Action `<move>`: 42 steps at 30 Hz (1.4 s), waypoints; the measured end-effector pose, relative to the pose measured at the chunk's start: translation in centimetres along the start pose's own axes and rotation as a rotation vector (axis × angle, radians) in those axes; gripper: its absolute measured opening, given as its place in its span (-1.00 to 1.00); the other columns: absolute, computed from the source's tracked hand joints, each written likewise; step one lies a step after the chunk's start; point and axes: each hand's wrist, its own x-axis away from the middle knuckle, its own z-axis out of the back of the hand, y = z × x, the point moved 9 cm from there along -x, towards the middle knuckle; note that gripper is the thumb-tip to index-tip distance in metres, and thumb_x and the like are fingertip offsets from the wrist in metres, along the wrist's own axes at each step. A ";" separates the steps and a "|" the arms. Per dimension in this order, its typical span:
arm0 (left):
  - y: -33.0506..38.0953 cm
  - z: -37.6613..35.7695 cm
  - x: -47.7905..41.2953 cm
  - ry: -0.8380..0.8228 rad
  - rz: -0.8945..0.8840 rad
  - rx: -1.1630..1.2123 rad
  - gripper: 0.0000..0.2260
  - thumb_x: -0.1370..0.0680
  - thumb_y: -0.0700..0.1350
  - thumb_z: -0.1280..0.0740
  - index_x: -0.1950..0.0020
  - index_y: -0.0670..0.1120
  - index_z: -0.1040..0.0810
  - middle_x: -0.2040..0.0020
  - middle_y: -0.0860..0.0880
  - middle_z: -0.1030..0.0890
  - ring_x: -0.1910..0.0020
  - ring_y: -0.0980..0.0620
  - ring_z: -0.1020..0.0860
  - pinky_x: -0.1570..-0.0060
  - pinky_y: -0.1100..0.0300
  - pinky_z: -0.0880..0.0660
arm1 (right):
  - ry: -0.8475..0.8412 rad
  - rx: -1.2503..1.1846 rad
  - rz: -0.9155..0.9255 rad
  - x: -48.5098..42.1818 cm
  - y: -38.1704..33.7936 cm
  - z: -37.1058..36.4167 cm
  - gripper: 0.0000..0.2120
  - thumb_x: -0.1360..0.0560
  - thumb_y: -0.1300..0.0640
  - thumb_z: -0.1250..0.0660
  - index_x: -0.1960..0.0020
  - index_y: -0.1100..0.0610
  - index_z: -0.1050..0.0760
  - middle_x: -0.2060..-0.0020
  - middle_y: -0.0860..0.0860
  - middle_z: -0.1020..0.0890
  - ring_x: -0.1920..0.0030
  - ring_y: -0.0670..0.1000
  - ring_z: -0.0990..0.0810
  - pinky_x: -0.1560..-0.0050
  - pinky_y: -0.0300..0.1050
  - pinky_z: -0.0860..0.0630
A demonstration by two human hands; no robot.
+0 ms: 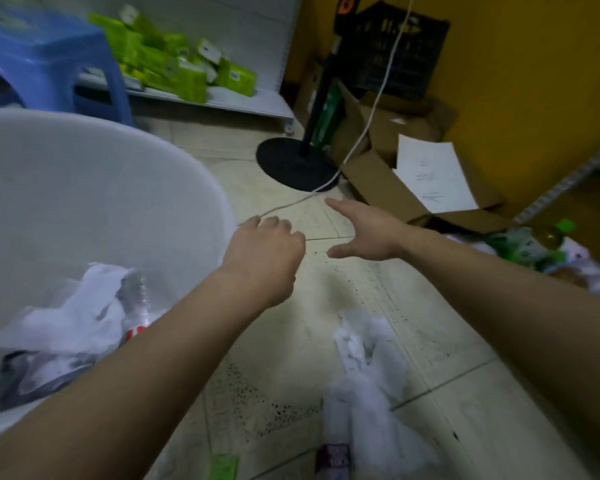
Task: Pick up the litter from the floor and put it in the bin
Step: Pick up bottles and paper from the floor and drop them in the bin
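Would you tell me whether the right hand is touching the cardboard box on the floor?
Apart. The head view shows bare floor tile between the open right hand and the cardboard box.

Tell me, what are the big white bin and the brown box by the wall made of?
The white bin looks like smooth, matte plastic: its curved wall is slightly see-through and evenly moulded. The brown box looks like dull cardboard: flat tan flaps folded open, with creased edges. Blur leaves finer texture unclear.
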 end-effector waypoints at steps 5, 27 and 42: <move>4.1 -1.6 -1.8 -0.020 0.028 0.072 -0.57 -0.48 0.04 -0.32 -0.29 -0.11 -0.37 -0.27 -0.14 -0.46 -0.30 -0.12 -0.38 -0.31 -0.05 -0.24 | -0.031 0.064 -0.034 3.0 1.7 -2.1 -0.05 -0.36 -0.30 -0.38 -0.54 -0.17 0.12 -0.57 -0.01 -0.09 -0.55 0.07 -0.09 -0.47 0.29 -0.09; 15.0 -24.7 9.6 -0.670 0.179 0.456 -0.32 -0.39 0.27 -0.34 -0.44 0.13 -0.22 -0.22 -0.09 -0.50 -0.16 -0.11 -0.52 -0.10 0.01 -0.49 | -0.373 -0.131 -0.236 3.7 11.0 -28.1 -0.38 -0.48 -0.07 -0.28 -0.50 -0.07 -0.18 -0.49 0.12 -0.26 -0.46 0.20 -0.24 -0.42 0.14 -0.22; 16.6 -27.1 12.2 -0.567 0.452 0.798 -0.01 -0.35 0.06 -0.51 -0.54 0.10 0.13 -0.15 -0.18 -0.61 -0.01 -0.13 -0.61 -0.05 0.02 -0.54 | 0.185 -0.946 -0.210 6.3 12.1 -27.1 -0.75 -0.45 0.35 -0.33 -0.06 0.14 -0.66 -0.13 0.07 -0.67 -0.07 0.00 -0.62 0.05 -0.44 -0.46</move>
